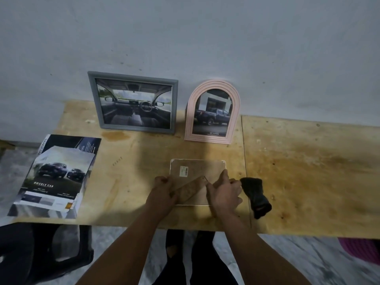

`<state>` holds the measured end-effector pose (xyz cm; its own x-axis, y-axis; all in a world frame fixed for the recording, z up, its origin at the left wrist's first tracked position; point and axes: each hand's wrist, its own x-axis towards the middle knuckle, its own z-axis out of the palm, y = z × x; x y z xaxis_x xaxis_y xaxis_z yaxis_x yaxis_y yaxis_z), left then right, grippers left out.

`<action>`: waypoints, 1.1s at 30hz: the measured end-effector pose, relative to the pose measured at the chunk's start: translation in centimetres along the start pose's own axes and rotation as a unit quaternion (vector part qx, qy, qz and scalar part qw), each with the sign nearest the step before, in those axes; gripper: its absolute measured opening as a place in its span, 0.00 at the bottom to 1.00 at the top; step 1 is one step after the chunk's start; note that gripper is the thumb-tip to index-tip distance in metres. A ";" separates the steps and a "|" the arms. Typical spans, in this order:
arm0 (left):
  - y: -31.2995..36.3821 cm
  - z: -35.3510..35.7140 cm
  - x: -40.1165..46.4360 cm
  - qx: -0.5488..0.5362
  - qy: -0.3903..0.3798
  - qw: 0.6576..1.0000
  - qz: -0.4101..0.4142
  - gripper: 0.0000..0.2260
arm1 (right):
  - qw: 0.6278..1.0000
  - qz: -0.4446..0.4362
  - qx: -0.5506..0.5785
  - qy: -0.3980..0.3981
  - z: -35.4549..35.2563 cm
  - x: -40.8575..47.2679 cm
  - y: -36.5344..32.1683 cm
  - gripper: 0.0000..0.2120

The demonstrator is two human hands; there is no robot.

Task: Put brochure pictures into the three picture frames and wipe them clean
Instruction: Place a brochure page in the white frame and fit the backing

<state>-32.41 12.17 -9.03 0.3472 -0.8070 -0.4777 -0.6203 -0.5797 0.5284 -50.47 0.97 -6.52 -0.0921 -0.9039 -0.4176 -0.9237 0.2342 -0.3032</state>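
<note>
I am gripping the face-down frame (pixel 197 171) at the table's (pixel 298 171) front edge, left hand (pixel 163 195) and right hand (pixel 225 191) pinching its stand (pixel 188 190).

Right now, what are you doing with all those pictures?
A person is working on the third frame, which lies face down on the wooden table. The left hand and right hand both hold its back stand. The grey frame and pink arched frame already hold car pictures against the wall. A brochure lies left, a dark cloth right.
</note>
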 end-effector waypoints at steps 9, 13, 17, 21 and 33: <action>0.3 -0.4 0.8 0.102 0.007 0.994 0.047 0.35 | 0.971 -0.177 -0.154 -0.046 -2.0 2.6 0.7 0.41; 1.8 -2.4 3.1 0.208 -0.083 0.968 0.110 0.44 | 0.930 -0.240 -0.262 -0.092 -2.2 3.4 0.8 0.36; 1.0 -2.7 3.9 0.253 -0.134 0.948 0.139 0.51 | 0.897 -0.278 -0.334 -0.079 -2.0 3.6 1.6 0.38; -0.6 -2.5 4.6 0.283 -0.136 0.936 0.160 0.49 | 0.885 -0.292 -0.344 -0.111 -2.1 4.1 2.1 0.41; -1.0 -1.2 2.5 0.279 -0.074 0.948 0.133 0.45 | 0.864 -0.337 -0.340 -0.155 -4.8 3.2 5.1 0.39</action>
<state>-30.12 10.63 -9.92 0.0489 -0.8682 -0.4937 -0.9618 -0.1742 0.2111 -57.28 -2.46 -5.33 0.5581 -0.5895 -0.5840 -0.7441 -0.6670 -0.0377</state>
